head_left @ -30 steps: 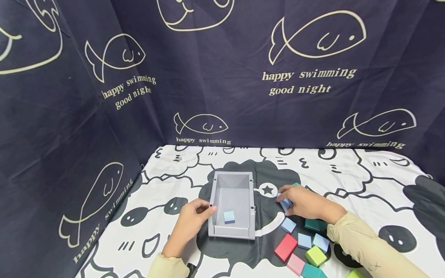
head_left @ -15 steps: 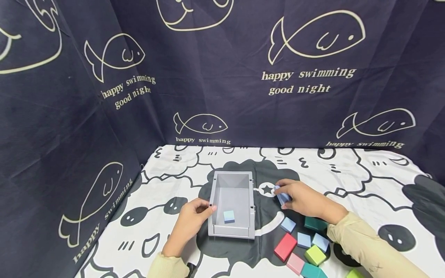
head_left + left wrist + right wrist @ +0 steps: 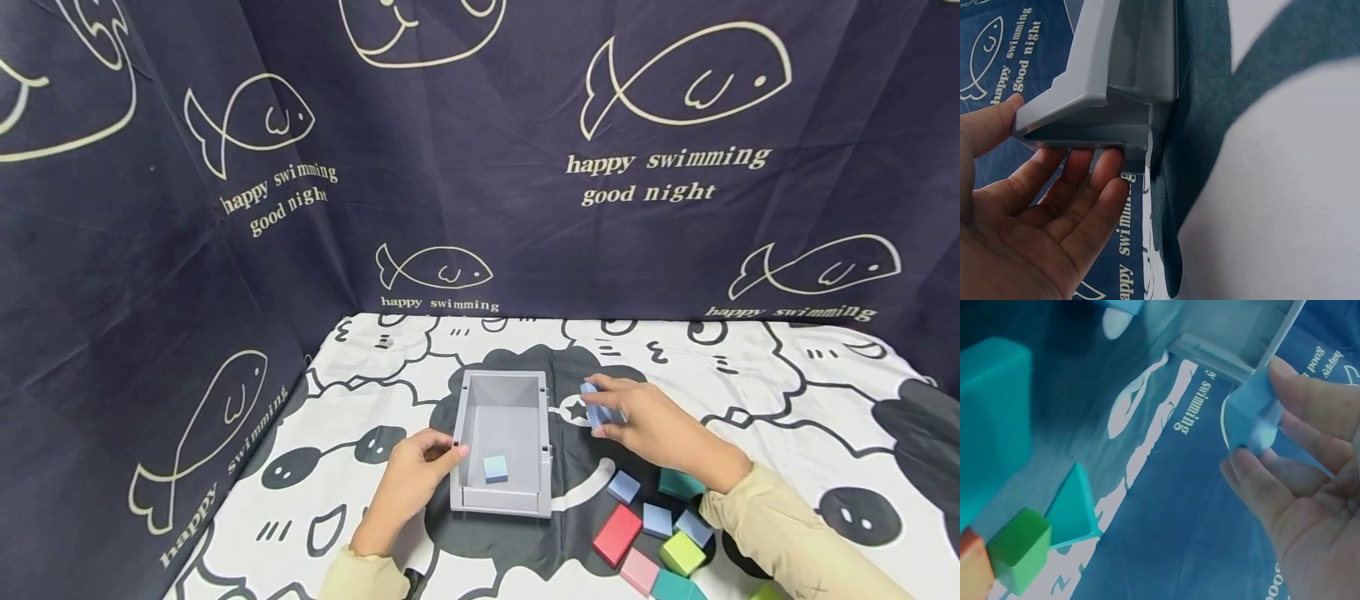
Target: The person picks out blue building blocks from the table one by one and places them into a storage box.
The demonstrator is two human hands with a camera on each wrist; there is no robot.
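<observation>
A grey open-topped box [image 3: 501,500] stands on the patterned cloth, with one small light blue block [image 3: 495,468] lying inside near its front end. My left hand [image 3: 417,477] grips the box's left rim; in the left wrist view the thumb lies on top of the rim and the fingertips press up beneath it. To the right of the box, my right hand [image 3: 651,422] pinches a blue block [image 3: 1252,411] between thumb and fingers. In the head view the fingers partly cover that block.
Right of the box's front lie several loose blocks: red [image 3: 617,536], pink [image 3: 640,571], yellow-green [image 3: 682,553], teal [image 3: 677,586] and small blue ones [image 3: 623,487]. The right wrist view shows a teal triangular block [image 3: 1074,509] and an orange block [image 3: 971,569]. Dark curtains [image 3: 480,183] stand behind.
My right hand has lifted the blue block and carried it left, closer to the box. The left hand and the box have stayed in place.
</observation>
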